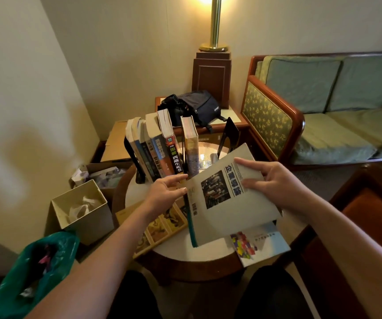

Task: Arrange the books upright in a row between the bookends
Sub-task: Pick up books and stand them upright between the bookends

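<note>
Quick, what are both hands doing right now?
The left hand pinches a corner of the grey book.
The right hand grips the grey book at its opposite edge.

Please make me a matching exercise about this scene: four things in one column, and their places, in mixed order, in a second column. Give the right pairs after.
Things: 1 grey book; 2 right bookend; 3 dark shoulder bag; 4 green plastic bag.
Places: A beside the open cardboard box; B gripped by the right hand; C on the side table; D upright on the round table.
Pairs: 1-B, 2-D, 3-C, 4-A.
</note>
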`<state>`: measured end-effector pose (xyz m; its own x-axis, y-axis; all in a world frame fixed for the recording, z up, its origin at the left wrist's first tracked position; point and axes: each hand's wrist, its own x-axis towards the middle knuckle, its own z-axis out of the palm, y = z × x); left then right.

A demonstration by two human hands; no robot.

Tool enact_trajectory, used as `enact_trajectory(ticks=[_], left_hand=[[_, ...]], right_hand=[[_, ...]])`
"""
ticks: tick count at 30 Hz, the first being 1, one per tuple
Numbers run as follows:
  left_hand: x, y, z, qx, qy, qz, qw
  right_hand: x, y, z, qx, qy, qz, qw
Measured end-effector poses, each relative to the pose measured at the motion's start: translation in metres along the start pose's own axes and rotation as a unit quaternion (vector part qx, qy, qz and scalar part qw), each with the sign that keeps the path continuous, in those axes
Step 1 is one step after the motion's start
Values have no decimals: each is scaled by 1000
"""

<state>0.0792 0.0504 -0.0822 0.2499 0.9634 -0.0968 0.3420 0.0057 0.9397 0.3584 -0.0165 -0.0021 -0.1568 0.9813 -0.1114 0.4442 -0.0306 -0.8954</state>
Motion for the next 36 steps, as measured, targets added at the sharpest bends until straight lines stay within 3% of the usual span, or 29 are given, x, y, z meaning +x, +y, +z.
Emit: enact_trajectory(ticks=[2, 6, 9, 12, 17, 30, 36], left_hand=[[8, -17, 6, 98, 20, -13, 995], [18, -56, 14, 186, -20, -110, 976], [30, -94, 12, 372, -67, -117, 918], [39, -122, 5, 458, -66, -79, 883], [35, -142, 9, 516, 0, -16, 857], [39, -145, 10, 509, 34, 9, 860], [39, -148, 10, 509, 39, 10, 860]], right_hand=[[9, -7, -1, -71, 36, -23, 997], [32, -17, -7, -181, 91, -41, 978], [54, -21, -8, -241, 118, -45, 962], [77, -25, -5, -264, 142, -41, 953], [116, -27, 2, -276, 178, -26, 944], [232, -26, 37, -316, 149, -15, 937], [256, -27, 42, -225, 126, -11, 966]])
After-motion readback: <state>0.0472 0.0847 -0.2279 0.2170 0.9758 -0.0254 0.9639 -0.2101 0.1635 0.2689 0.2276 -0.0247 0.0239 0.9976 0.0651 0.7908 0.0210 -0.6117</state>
